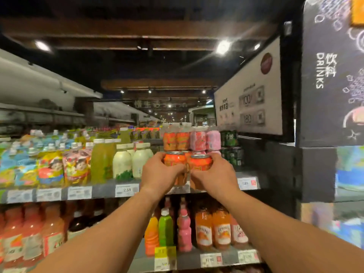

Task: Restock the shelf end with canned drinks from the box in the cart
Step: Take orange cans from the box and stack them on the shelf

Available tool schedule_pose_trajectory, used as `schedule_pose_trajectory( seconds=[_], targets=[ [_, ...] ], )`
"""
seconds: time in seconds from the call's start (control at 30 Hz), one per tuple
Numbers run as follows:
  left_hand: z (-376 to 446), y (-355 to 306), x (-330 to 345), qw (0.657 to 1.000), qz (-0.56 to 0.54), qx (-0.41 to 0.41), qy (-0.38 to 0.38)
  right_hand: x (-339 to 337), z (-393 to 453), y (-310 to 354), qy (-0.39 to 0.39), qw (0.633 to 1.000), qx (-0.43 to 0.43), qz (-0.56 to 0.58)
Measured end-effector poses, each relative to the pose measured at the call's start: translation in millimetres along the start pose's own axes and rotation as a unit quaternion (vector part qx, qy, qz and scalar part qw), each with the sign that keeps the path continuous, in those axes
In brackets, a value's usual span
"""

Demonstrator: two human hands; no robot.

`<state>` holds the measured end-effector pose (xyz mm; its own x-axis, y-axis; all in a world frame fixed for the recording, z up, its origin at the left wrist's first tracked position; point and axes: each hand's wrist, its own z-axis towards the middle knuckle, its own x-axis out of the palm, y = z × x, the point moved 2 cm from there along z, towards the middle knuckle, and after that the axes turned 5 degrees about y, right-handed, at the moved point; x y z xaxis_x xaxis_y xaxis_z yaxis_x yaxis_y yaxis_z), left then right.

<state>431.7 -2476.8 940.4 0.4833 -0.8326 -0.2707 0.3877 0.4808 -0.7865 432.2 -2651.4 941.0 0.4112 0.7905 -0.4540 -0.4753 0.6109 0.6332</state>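
Observation:
Both arms reach up to the upper shelf [102, 191]. My left hand [159, 176] grips an orange can [174, 159], and my right hand [213, 177] grips a second orange can [201, 162] beside it. The two cans are side by side, upright, at the front of the shelf, on top of other orange cans partly hidden behind my hands. Behind them stand stacked orange cans [176, 141], pink cans [205, 140] and dark green cans [229, 138]. The cart and box are out of view.
White and yellow-green bottles [122, 163] and colourful pouches [51, 168] fill the shelf to the left. The lower shelf holds orange, green and pink bottles [185, 231]. A black "DRINKS" end panel [323, 75] and a white sign [252, 99] stand to the right.

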Motion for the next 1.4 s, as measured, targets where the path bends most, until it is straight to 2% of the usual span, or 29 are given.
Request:
schedule_pose_trajectory(
  seconds=[0.27,0.4,0.53,0.63,0.77,0.93,1.4],
  targets=[
    [69.7,8.2,7.6,0.999,0.043,-0.007,0.003,30.5,72.6,-7.7,0.022,0.999,0.015,-0.023],
    [121.2,8.8,8.9,0.998,0.061,-0.004,0.007,57.8,123.1,-2.8,0.034,0.998,-0.012,-0.051],
    [170.0,11.6,22.2,0.994,0.099,-0.014,0.037,76.6,170.8,-5.0,0.065,0.994,0.021,-0.090],
    [194.0,17.7,32.4,0.991,0.119,-0.024,0.051,81.4,196.7,-6.1,0.066,0.989,0.013,-0.132],
    [211.1,26.3,38.8,0.991,0.122,-0.031,0.042,83.6,217.4,-6.1,0.016,0.950,-0.044,-0.308],
    [222.8,34.8,45.5,0.987,0.143,-0.063,0.047,93.9,236.9,-9.8,0.025,0.912,-0.134,-0.386],
    [242.5,55.9,48.2,0.990,0.112,-0.067,0.049,117.0,256.3,-22.8,0.063,0.873,-0.194,-0.443]
  ],
)
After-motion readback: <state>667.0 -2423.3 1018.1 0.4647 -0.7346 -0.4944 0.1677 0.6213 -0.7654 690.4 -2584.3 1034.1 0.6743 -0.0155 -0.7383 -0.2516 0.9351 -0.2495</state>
